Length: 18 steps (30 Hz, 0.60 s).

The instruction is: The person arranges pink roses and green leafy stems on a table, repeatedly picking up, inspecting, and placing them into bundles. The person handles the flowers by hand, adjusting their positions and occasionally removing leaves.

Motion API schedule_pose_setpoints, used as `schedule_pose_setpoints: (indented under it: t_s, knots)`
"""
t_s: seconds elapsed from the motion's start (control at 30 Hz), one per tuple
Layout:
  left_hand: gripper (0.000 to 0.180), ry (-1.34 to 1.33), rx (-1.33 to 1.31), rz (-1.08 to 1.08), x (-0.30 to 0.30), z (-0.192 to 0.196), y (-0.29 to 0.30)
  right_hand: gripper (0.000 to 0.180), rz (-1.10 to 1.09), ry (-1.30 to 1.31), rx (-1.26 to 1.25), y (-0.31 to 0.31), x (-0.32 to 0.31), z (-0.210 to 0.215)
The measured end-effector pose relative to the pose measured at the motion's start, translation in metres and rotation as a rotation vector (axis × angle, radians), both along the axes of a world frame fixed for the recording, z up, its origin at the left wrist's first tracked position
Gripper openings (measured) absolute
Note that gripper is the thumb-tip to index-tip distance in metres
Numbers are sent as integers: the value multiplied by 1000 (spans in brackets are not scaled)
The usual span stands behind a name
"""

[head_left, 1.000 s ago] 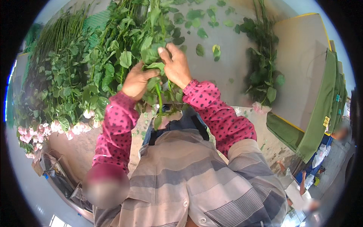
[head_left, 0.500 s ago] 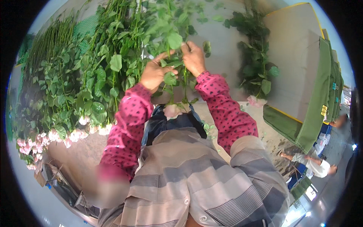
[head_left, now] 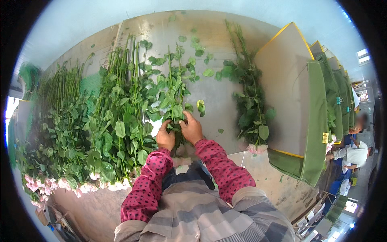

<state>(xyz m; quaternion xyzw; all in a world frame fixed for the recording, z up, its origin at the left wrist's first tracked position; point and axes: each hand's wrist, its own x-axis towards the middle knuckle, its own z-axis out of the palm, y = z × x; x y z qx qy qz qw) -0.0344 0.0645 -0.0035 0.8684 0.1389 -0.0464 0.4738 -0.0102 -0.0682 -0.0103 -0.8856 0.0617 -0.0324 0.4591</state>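
Both hands hold a couple of long leafy rose stems (head_left: 173, 90) in front of me. Their cut ends lie up the grey table (head_left: 217, 121), and the pale pink heads, blurred, hang at its near edge. My left hand (head_left: 165, 138) is closed on the stems among the leaves, its fingertips partly hidden. Just to its right, my right hand (head_left: 191, 128) pinches the same stems with curled fingers. A large pile of roses (head_left: 121, 103) lies close by on the left, its pink heads over the near edge.
A smaller bunch of roses (head_left: 250, 109) lies to the right. Beyond it stands a grey board (head_left: 284, 92) with yellow edging and green cloth flaps (head_left: 316, 121) held by clips. Loose leaves (head_left: 208, 72) are scattered on the table. A person (head_left: 354, 156) is at the far right.
The view has tilted up, so more of the table's far side shows. My hands have come closer together around the stems, and my left fingers, spread before, are now curled in.
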Motion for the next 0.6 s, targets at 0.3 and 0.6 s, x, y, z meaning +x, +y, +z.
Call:
schedule_pose_setpoints:
  t_s: [0.3,0.6]
  knots:
    - [44,47,-394,-39,3,-31,7,38,-7,22,84,6,8,-3]
    - [47,319,-608,-118,8,46,-11,32,13,240,162,-11,2,32]
